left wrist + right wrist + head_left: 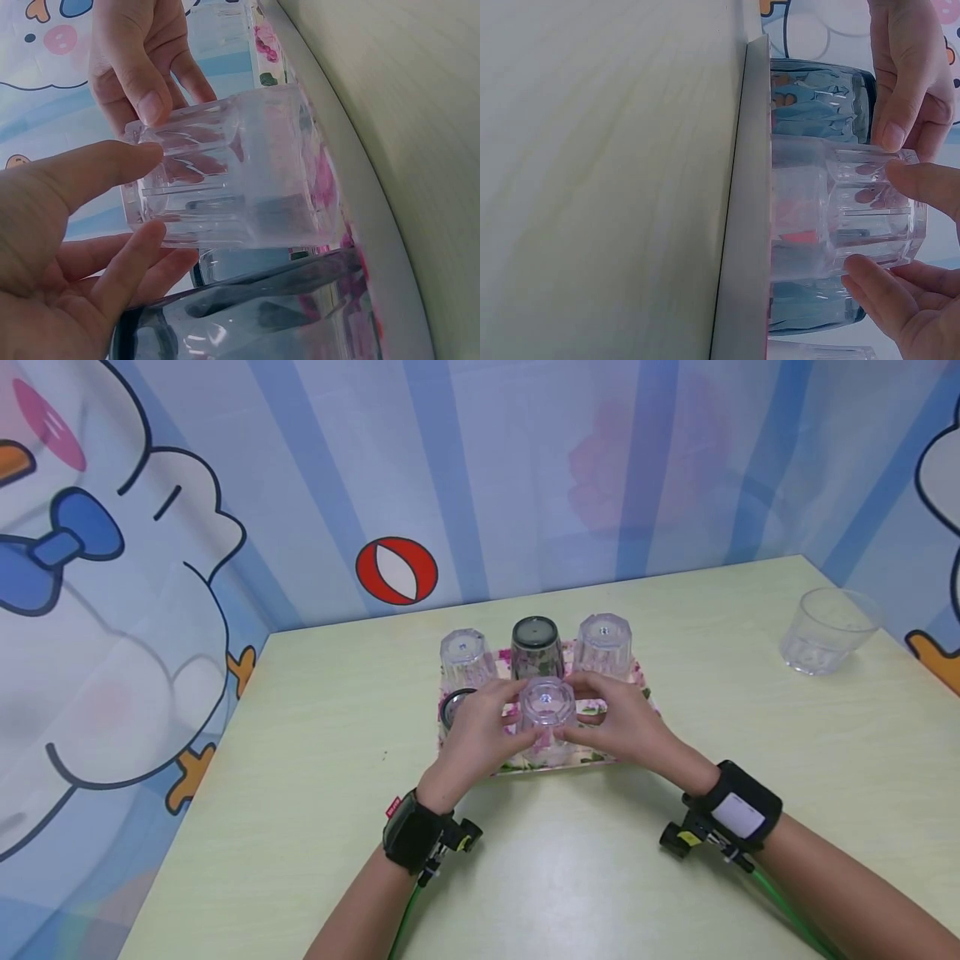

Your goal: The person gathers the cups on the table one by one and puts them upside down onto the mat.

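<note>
A clear faceted glass (547, 702) stands upside down at the front middle of a floral tray (592, 758). Both hands hold it near its upturned base: my left hand (480, 731) from the left, my right hand (622, 718) from the right. In the left wrist view, thumbs and fingertips touch the clear glass (225, 172), whose rim is down at the tray. A dark glass (453, 706), partly hidden by my left hand, stands beside it. Behind are a clear glass (467, 660), a dark glass (536, 647) and another clear glass (603, 643), all upside down.
An upright clear tumbler (828, 635) is on the pale table (300, 793) at the far right. A blue striped cartoon backdrop (510, 485) rises behind the table. The tray's raised edge (742, 225) shows in the right wrist view.
</note>
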Demonstrator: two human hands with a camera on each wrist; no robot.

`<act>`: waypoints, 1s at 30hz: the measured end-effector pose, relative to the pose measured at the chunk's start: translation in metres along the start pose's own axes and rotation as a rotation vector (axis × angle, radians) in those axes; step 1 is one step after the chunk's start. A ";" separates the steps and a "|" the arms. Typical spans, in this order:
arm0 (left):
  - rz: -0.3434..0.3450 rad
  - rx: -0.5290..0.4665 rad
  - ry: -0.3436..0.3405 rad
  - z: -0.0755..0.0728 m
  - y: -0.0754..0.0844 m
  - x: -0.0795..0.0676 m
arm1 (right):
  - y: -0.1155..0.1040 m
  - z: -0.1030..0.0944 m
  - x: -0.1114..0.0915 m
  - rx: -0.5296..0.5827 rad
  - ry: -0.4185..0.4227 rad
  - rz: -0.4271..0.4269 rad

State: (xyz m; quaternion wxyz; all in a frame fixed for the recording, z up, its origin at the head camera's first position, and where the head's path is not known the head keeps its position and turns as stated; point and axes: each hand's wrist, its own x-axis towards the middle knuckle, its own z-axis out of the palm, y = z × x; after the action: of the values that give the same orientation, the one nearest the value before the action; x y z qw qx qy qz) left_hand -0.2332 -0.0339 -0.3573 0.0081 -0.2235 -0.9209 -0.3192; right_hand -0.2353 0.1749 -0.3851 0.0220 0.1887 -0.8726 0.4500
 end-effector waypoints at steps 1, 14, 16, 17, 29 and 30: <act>0.000 0.003 -0.001 0.000 0.000 0.000 | 0.000 0.000 0.000 0.000 0.000 0.000; -0.011 0.004 -0.013 0.002 0.000 0.001 | -0.001 0.000 0.000 -0.004 -0.005 0.010; -0.013 0.006 -0.012 0.002 0.000 0.001 | -0.001 0.000 0.000 -0.005 -0.005 0.006; -0.013 0.008 -0.011 0.002 0.000 0.001 | -0.001 0.000 0.000 -0.005 -0.005 0.006; -0.009 0.021 -0.011 0.002 0.000 0.001 | 0.000 0.000 0.000 -0.002 -0.007 0.016; -0.008 0.021 -0.011 0.002 0.000 0.001 | 0.000 0.000 0.000 0.000 -0.009 0.020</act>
State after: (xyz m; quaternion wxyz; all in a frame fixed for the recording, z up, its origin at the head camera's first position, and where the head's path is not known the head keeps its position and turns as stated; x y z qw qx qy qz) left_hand -0.2341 -0.0323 -0.3586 0.0038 -0.2214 -0.9251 -0.3083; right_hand -0.2351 0.1747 -0.3851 0.0138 0.1821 -0.8746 0.4492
